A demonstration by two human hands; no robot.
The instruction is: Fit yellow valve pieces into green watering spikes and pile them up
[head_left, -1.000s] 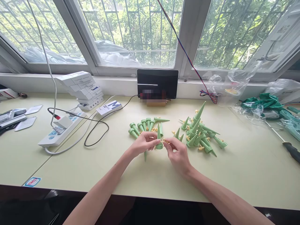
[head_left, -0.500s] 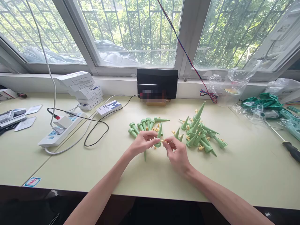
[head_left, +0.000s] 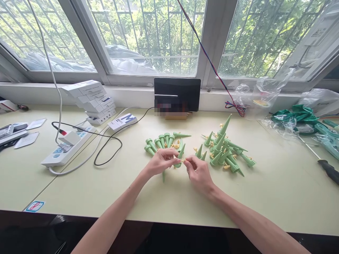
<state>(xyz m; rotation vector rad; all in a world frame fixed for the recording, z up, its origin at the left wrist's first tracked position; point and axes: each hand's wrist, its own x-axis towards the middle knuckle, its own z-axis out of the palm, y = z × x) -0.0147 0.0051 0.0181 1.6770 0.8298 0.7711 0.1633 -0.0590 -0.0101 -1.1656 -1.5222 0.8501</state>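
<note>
Sunlit windows (head_left: 148, 35) with bars and foliage behind run along the back in the head view, above a pale bench (head_left: 87, 190) whose near edge crosses the lower part of the view. Near the far edge, about midway, stands a dark tablet (head_left: 177, 90); a power strip (head_left: 53, 159) lies toward the left end, and a screwdriver (head_left: 329, 171) by the right end. Between the far and near edges, around the middle, the left hand (head_left: 161, 161) has its fingers clamped on a green cone (head_left: 181, 151), and the right hand (head_left: 198, 173) has its fingertips pinched together on a small yellow fitting (head_left: 183, 160) at the cone's base. Other cones lie fanned out (head_left: 158, 143) just beyond the left hand, while a loose heap (head_left: 220, 145) sits beyond the right hand, toward the bench's right end. A second ago the held cone stood nearly upright; now its tip leans to the right and toward the far edge, the fitting close against the base. I judge that the tilt brings the two parts into line while they are worked together; whether they are joined I cannot tell, as the fingertips hide the contact.
</note>
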